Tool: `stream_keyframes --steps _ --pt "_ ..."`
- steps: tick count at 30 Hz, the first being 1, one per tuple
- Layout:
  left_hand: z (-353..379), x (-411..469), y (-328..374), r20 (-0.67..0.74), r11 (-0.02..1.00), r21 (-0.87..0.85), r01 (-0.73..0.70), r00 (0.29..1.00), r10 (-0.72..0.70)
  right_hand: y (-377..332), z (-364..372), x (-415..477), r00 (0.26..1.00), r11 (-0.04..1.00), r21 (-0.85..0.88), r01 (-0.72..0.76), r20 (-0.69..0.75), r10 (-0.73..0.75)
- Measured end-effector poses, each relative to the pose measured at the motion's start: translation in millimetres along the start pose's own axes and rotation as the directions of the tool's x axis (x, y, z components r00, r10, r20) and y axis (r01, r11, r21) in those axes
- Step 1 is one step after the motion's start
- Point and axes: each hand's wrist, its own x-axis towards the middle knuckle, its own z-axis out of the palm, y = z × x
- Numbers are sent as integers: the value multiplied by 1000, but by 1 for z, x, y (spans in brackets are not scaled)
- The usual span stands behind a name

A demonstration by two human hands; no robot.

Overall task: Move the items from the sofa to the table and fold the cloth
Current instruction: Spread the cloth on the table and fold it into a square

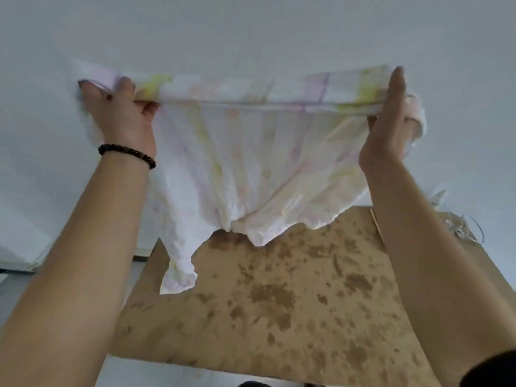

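A thin white cloth [237, 163] with faint pink, purple and yellow stripes is stretched out in the air in front of me. My left hand [117, 113], with a dark bead bracelet on its wrist, grips the cloth's upper left corner. My right hand [391, 121] grips the upper right corner, with bunched fabric behind its palm. The top edge runs taut between both hands and is folded over. The rest hangs down in loose folds above a brown mottled table [279, 317].
A plain white wall fills the background. A white edge [16, 247], perhaps furniture, shows at the left, with pale floor below it. A tangle of thin pale strands [458, 224] lies at the table's far right corner.
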Motion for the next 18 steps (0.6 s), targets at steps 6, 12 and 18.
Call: stream_keyframes --steps 6,12,18 --pt "-40 -6 21 111 988 -135 79 992 -64 -18 -34 -52 983 932 363 21 -179 48" --pt "-152 -78 -74 -126 675 -34 737 666 -735 109 -125 -113 774 850 179 -495 -354 525" --pt "-293 -183 -124 -351 331 -108 938 275 -895 196 -253 -195 584 687 153 -710 -416 697"
